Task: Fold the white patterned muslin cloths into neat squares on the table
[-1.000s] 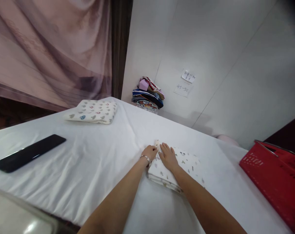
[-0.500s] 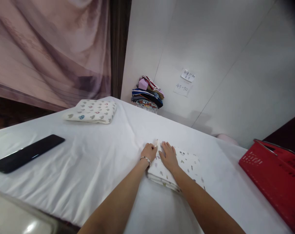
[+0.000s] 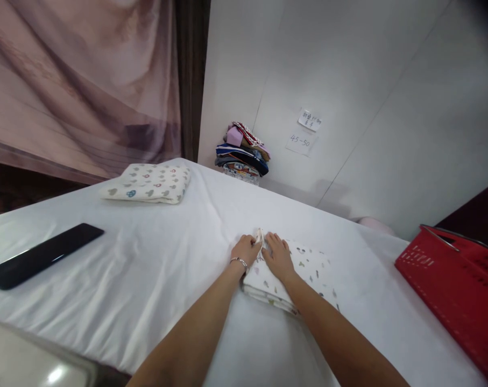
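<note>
A folded white cloth point(image 3: 308, 269) with small grey and brown prints lies in layers on the white-covered table. At its far left corner, my left hand point(image 3: 246, 250), with a bracelet at the wrist, is closed on the cloth's edge and holds a small fold up. Beside it, my right hand point(image 3: 278, 255) rests flat on the top layer with its fingers stretched out. Farther left on the table lies another folded white cloth point(image 3: 150, 184), printed with grey, red and blue shapes; neither hand touches it.
A long black flat object point(image 3: 46, 253) lies on the table point(image 3: 179, 242) at left. A red basket point(image 3: 449, 290) with a metal handle stands at right. Folded clothes point(image 3: 244, 150) are stacked beyond the far edge, by the wall. A pink curtain point(image 3: 82, 80) hangs at back left.
My left hand has lifted the cloth's corner edge slightly higher into a standing fold. My right hand stays nearly in place. The whole view has shifted a little.
</note>
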Motion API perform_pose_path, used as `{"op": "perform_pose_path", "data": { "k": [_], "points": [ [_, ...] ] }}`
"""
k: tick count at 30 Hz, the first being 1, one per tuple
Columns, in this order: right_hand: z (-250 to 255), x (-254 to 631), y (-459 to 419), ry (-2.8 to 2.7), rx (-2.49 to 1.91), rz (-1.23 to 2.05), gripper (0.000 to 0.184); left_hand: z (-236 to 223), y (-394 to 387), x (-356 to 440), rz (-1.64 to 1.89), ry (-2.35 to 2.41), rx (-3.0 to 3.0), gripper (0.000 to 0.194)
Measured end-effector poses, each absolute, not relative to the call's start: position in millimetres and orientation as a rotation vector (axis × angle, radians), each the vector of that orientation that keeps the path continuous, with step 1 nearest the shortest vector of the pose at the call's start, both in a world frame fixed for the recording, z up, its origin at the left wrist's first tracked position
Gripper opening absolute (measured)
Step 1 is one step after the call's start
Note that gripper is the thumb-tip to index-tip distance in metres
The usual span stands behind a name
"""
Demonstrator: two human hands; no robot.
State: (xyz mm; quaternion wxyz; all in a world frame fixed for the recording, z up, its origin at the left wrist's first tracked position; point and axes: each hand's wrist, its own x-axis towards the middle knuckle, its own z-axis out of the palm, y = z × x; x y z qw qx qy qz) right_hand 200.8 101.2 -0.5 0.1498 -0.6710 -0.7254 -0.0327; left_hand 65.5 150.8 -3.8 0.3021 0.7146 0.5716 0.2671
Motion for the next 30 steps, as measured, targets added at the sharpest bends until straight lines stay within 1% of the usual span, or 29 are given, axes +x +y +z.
{"op": "perform_pose_path", "data": {
  "k": [5, 7, 10, 12, 15, 18, 23, 28, 30],
  "points": [
    [1.4, 200.0, 99.5, -2.052, -1.94, -0.112, 0.051, -5.1, 151.5, 66.1, 0.708, 1.523, 1.898, 0.025],
    [2.4, 199.6, 98.7, -2.03, -1.923, -0.127, 0.05, -4.1, 151.3, 66.2, 0.72, 1.527, 1.88, 0.029],
    [2.7, 199.1, 98.3, -2.015, -1.918, -0.123, 0.048, -1.8, 150.4, 66.8, 0.716, 1.532, 1.869, 0.041],
    [2.5, 198.8, 98.5, -2.036, -1.931, -0.098, 0.045, -1.0, 150.0, 67.6, 0.678, 1.539, 1.888, 0.042],
    [2.5, 198.2, 98.9, -2.069, -1.937, -0.084, 0.039, -1.8, 150.2, 69.0, 0.626, 1.547, 1.919, 0.04],
    [4.0, 197.8, 98.9, -2.087, -1.93, -0.085, 0.038, -3.5, 151.0, 69.7, 0.612, 1.574, 1.914, 0.039],
    [6.8, 198.1, 98.2, -2.121, -1.91, -0.045, 0.037, -2.6, 150.6, 68.8, 0.633, 1.548, 1.949, 0.025],
    [4.7, 198.8, 98.1, -2.074, -1.811, -0.092, 0.044, 1.4, 149.7, 68.5, 0.786, 1.503, 1.899, 0.016],
    [3.3, 199.0, 98.9, -2.074, -1.829, -0.093, 0.045, 1.3, 150.9, 68.4, 0.766, 1.535, 1.891, 0.014]
  ]
}}
